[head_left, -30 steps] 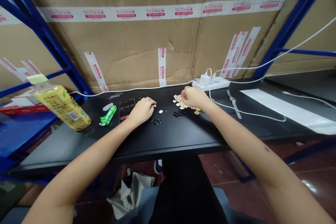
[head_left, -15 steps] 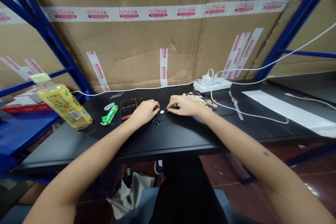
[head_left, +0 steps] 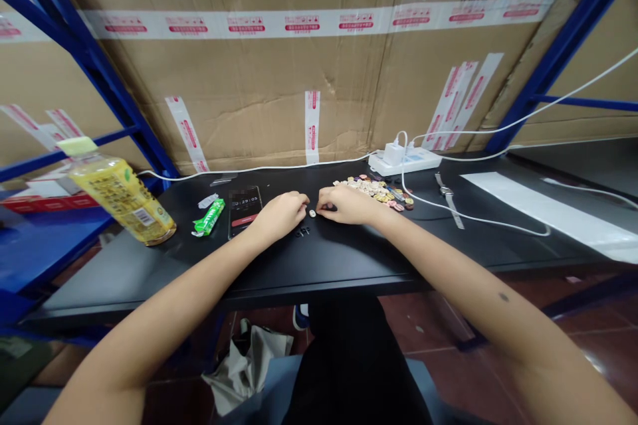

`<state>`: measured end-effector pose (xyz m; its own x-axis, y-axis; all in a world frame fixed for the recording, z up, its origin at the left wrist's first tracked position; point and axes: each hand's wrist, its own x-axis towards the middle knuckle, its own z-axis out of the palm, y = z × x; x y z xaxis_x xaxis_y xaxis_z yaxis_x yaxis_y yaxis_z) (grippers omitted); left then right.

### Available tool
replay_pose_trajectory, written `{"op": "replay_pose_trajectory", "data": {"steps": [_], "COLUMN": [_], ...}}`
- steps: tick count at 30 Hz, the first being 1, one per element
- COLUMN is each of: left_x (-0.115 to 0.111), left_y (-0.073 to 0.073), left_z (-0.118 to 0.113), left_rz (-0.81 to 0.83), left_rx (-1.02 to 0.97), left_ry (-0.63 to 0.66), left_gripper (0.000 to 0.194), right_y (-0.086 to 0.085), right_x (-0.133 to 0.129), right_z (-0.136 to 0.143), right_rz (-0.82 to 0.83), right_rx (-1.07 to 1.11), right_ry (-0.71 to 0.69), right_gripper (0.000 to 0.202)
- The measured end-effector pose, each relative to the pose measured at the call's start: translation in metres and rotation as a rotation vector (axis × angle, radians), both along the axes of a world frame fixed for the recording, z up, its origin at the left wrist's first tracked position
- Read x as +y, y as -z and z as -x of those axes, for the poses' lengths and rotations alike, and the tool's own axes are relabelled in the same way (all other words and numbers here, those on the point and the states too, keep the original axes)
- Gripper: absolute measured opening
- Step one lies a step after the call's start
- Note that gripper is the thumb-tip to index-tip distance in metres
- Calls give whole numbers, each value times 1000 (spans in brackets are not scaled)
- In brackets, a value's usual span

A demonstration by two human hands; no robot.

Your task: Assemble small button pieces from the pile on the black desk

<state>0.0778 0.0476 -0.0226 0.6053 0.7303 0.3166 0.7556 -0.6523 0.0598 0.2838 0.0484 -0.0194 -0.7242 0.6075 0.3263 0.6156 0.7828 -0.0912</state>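
A small pale button [head_left: 312,213] lies on the black table between my two hands. My left hand [head_left: 285,216] is closed just left of the button, thumb and fingertips pressed together; whatever is in the pinch is too small to name. To the button's right, my right hand [head_left: 346,204] is also pinched, and its fingertips hide what they may hold. Several tiny black pieces with thin metal pins [head_left: 302,232] lie just in front of my left hand. Behind my right hand spreads a pile of mixed buttons [head_left: 379,190], partly covered by that hand.
Left of my left hand are a phone [head_left: 244,207] showing a timer, a green candy wrapper [head_left: 209,216] and a yellow drink bottle [head_left: 122,196]. A power strip [head_left: 406,159] with white cables stands at the back, and a wristwatch [head_left: 447,192] lies to the right.
My left hand has shifted slightly right, covering some of the black pieces. My right hand's fingers have drawn in tighter. The pale button shows at a slightly different angle, between the hands as before.
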Motion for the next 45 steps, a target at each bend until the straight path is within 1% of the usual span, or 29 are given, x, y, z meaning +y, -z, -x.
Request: {"op": "replay_pose_trajectory", "data": {"steps": [3, 5, 7, 8, 10, 12, 15, 18, 20, 23, 28, 37, 45], "left_x": [3, 6, 10, 11, 14, 15, 14, 11, 11, 11, 10, 9, 8], "left_y": [-3, -6, -8, -9, -10, -10, -9, -5, -3, 1, 1, 1, 0], "left_z": [5, 9, 12, 13, 13, 12, 8, 5, 4, 4, 2, 2, 1], "left_rz": [-69, -122, -128, -93, 68, 288, 547, 720, 781, 783, 829, 828, 834], "left_rx": [-98, -213, -369, -464, -676, -875, -1043, -1089, -1092, -1087, -1126, -1117, -1102], "left_ry": [-2, 10, 4, -6, -17, 0, 44, 75, 79, 69, 91, 93, 90], "left_gripper": [26, 25, 23, 21, 18, 22, 31, 35, 36, 36, 36, 36, 34], "right_y": [-2, -2, 0, 1, 3, 3, 2, -1, -2, -3, -3, -2, -2], "right_x": [-4, -4, -1, 0, 3, 5, 4, 2, 2, 1, 1, 3, 3], "right_z": [2, 2, 0, -1, -3, -4, -2, 0, 1, 1, 1, 1, 0], "right_rz": [-39, -56, -45, -22, 45, 112, 175, 231, 279, 338, 355, 355, 345], "right_rx": [-45, -43, 23, 79, 215, 357, 549, 660, 694, 733, 763, 762, 753], "right_ry": [29, 30, 30, 35, 49, 53, 36, 20, 4, -45, -98, -87, -113], "right_gripper": [16, 16, 15, 16, 18, 18, 17, 17, 17, 19, 19, 22, 19]}}
